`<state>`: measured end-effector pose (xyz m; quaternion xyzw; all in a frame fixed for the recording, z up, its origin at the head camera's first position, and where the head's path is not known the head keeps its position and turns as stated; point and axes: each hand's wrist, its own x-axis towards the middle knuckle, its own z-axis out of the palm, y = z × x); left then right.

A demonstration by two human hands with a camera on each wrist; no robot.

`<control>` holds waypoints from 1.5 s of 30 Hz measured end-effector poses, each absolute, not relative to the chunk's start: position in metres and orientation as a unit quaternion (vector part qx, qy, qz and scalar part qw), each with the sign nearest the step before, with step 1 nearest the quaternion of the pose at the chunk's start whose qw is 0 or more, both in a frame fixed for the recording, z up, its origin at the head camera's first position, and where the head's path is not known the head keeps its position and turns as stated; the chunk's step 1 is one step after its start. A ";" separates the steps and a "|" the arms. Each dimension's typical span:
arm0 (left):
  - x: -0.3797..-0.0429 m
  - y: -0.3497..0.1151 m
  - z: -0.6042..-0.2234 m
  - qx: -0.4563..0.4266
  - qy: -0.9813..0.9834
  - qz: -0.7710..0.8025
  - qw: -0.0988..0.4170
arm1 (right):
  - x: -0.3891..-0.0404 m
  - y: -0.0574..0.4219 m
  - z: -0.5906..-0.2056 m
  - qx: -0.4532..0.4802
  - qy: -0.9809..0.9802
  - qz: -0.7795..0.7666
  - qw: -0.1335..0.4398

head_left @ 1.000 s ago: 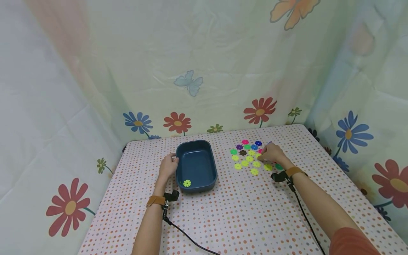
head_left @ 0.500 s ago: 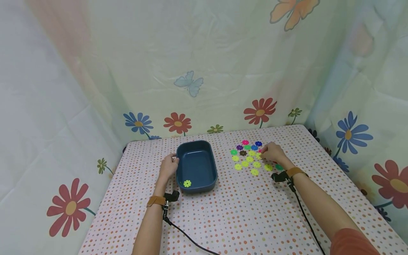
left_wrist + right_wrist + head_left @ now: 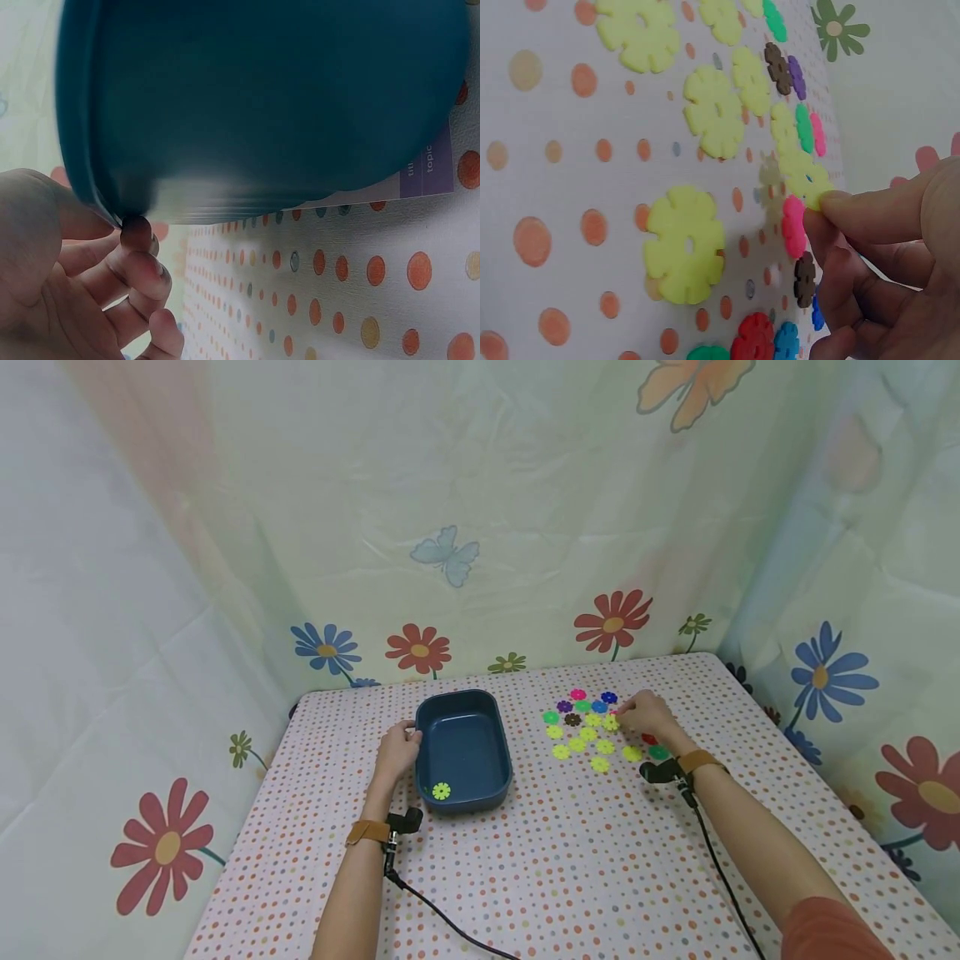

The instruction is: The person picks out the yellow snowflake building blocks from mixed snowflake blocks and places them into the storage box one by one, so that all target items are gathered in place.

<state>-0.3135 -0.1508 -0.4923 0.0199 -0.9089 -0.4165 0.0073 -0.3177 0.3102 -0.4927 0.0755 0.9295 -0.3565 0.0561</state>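
Observation:
At the left side of a dark blue rectangular tub [image 3: 467,747], my left hand [image 3: 397,753] pinches the rim between thumb and fingers; the left wrist view shows this grip from outside the wall. One yellow-green flower-shaped plastic disc [image 3: 441,791] lies inside the tub, at its near left corner. Over on the right, my right hand [image 3: 648,717] is above a spread of similar discs. Its thumb and index finger pinch a yellow flower-shaped disc [image 3: 804,178] by the edge, tilted up off the table. A pink disc [image 3: 793,227] lies just below it in the right wrist view.
Several yellow, green, blue, purple, pink and brown discs [image 3: 572,720] lie flat around the right hand. A red disc [image 3: 649,739] and a green disc [image 3: 658,752] lie near the right wrist. The dotted tablecloth [image 3: 480,885] meets printed curtains. Cables trail from both wrist cameras.
My right hand has shifted slightly away and to the right, now pinching a yellow disc; the red disc shows more clearly. The left hand and the tub have stayed in place.

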 end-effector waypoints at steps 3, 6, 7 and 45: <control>-0.313 -0.151 -0.491 0.017 -0.910 -0.415 0.012 | -0.320 0.309 -0.489 0.083 0.928 -0.359 0.058; -0.313 -0.150 -0.491 0.015 -0.911 -0.412 0.016 | -0.323 0.306 -0.485 0.084 0.925 -0.365 0.058; -0.312 -0.150 -0.491 0.015 -0.911 -0.412 0.017 | -0.323 0.305 -0.483 0.081 0.925 -0.367 0.058; -0.316 -0.151 -0.496 0.026 -0.908 -0.417 0.013 | -0.343 0.136 -0.431 -0.079 0.884 -0.456 0.059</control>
